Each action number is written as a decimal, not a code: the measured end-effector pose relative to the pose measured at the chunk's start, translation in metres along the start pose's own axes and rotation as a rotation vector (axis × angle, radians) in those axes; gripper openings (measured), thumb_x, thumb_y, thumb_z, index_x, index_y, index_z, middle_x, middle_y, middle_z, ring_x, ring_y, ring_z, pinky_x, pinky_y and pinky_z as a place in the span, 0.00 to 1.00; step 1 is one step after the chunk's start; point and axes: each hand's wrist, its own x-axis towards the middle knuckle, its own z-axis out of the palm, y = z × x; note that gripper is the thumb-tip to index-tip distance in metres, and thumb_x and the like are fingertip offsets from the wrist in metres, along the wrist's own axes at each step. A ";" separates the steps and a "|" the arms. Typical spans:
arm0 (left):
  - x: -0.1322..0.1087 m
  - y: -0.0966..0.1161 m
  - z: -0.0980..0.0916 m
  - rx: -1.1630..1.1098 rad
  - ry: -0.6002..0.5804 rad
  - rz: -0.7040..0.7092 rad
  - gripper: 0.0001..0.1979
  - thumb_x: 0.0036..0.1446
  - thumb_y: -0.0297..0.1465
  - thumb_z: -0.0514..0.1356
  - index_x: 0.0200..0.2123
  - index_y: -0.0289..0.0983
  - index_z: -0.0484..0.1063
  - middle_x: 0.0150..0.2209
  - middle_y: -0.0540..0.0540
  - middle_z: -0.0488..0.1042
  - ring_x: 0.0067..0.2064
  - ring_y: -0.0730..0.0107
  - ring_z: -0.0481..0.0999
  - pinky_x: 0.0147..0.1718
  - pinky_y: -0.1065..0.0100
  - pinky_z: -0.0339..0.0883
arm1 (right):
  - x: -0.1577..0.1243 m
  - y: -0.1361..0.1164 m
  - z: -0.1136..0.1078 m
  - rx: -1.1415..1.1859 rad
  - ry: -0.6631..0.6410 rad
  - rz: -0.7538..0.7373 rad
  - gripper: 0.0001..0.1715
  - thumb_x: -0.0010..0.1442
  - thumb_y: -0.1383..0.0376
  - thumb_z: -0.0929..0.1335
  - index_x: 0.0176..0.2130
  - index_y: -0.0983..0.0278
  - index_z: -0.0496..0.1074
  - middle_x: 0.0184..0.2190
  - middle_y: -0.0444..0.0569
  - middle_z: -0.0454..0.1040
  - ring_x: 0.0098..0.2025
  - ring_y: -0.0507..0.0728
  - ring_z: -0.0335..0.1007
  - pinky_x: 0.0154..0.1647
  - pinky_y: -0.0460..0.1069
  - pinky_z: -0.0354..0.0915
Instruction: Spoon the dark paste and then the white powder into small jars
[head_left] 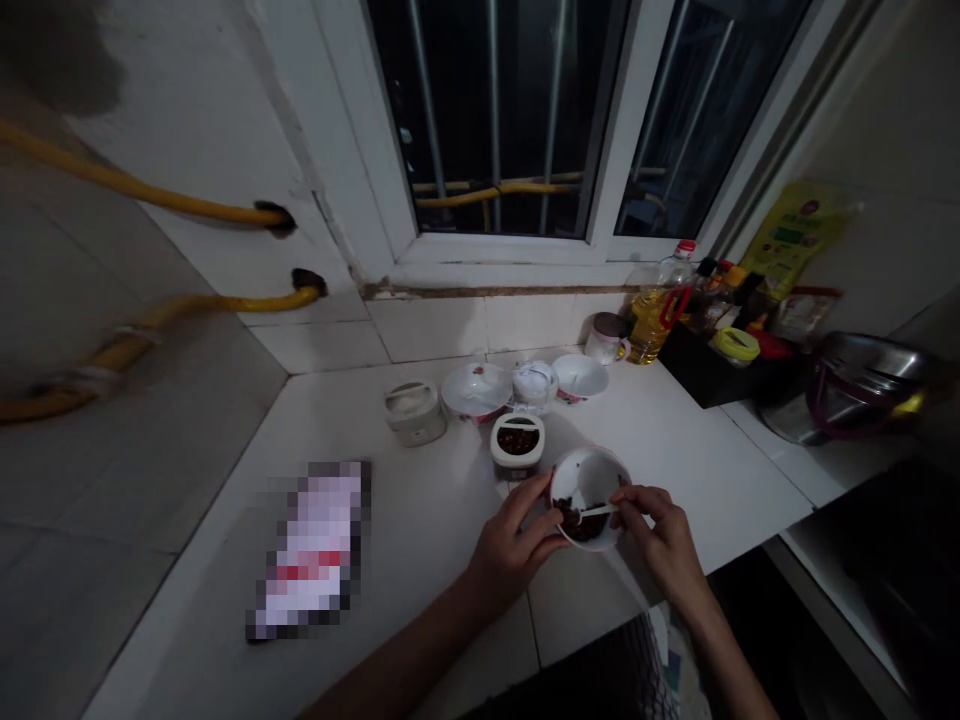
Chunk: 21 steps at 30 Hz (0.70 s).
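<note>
A white bowl [600, 470] with a dark, chunky mixture [589, 525] in its bottom is tilted toward me near the counter's front edge. My left hand [517, 535] is closed on the bowl's left rim and side. In a pinch, my right hand [656, 525] grips the handle of a small white spoon [598, 510], whose head rests in the dark mixture. Just behind the bowl stands a square, white-rimmed jar [517, 468] with dark red contents. What the dark mixture is, I cannot tell.
Behind stand a lidded container [415, 415], a shallow bowl [475, 388], a small white tub [534, 383], another bowl [581, 376] and a mug [606, 338]. An oil bottle [656, 315], several condiment bottles and a metal pot [862, 385] are at right. A pixelated item [311, 550] lies left.
</note>
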 end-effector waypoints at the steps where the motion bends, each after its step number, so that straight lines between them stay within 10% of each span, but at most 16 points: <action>1: 0.000 0.000 0.000 -0.001 -0.003 -0.011 0.08 0.61 0.33 0.60 0.41 0.35 0.71 0.54 0.32 0.68 0.55 0.53 0.72 0.47 0.56 0.74 | 0.000 0.000 0.002 0.052 0.018 0.051 0.13 0.61 0.57 0.64 0.31 0.60 0.74 0.23 0.47 0.76 0.37 0.61 0.71 0.39 0.54 0.65; 21: -0.001 -0.002 0.002 -0.036 0.004 -0.034 0.09 0.63 0.34 0.57 0.41 0.35 0.69 0.53 0.32 0.68 0.54 0.55 0.73 0.47 0.58 0.74 | 0.007 0.008 -0.003 0.475 0.115 0.316 0.16 0.51 0.53 0.69 0.29 0.64 0.74 0.19 0.46 0.73 0.24 0.55 0.65 0.30 0.50 0.63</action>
